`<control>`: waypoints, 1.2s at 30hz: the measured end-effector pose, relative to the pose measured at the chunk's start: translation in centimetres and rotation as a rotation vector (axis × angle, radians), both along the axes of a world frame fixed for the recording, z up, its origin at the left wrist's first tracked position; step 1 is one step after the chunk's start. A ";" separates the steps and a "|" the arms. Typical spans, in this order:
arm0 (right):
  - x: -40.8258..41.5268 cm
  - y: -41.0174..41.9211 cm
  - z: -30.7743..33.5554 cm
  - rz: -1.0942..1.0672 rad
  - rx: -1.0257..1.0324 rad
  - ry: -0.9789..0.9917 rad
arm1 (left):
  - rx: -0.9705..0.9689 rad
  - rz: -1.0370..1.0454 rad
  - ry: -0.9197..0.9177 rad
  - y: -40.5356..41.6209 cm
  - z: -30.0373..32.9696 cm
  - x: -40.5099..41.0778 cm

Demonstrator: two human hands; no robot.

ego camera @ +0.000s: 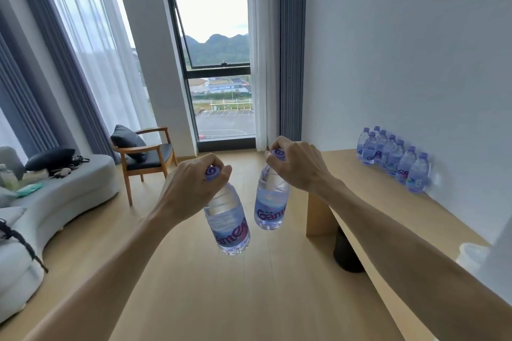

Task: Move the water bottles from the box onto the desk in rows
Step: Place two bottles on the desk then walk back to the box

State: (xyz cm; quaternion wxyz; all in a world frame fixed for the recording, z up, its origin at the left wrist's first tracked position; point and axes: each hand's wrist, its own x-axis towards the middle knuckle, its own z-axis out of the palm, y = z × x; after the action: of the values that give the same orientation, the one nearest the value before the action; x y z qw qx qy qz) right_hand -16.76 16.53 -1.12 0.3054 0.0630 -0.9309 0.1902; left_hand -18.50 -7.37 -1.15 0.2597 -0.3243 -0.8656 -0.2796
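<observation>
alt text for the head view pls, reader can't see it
Each hand, left and right, holds a water bottle by its cap above the wood floor: left bottle, right bottle. At right, more bottles stand on the desk against the wall.

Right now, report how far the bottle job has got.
Done: a double row of bottles stands on the desk against the wall. In hand: the left hand and right hand each grip a bottle by its cap, over the floor. The box is out of view, so the remainder is unknown.

Left hand (191,180) and right hand (293,166) each grip a bottle by its cap, hanging over the floor (249,299); more bottles (393,158) stand on the table (388,202).
</observation>
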 end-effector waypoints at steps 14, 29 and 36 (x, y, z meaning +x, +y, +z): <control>-19.9 12.5 -2.9 -0.196 -0.007 -0.094 | 0.078 -0.195 -0.095 14.2 -3.9 -25.5; -32.3 31.1 -5.2 -0.546 -0.154 -0.143 | -0.040 -0.507 -0.163 36.8 -5.2 -46.1; -34.3 41.9 -8.8 -0.667 -0.224 -0.166 | -0.096 -0.601 -0.177 49.7 -7.3 -49.8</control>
State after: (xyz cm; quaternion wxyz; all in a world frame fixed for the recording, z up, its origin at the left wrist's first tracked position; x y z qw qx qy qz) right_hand -51.06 58.46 -9.88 0.2790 -0.2937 -0.8953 0.1854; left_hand -68.30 42.29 -8.43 0.0733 -0.5519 -0.7623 -0.3300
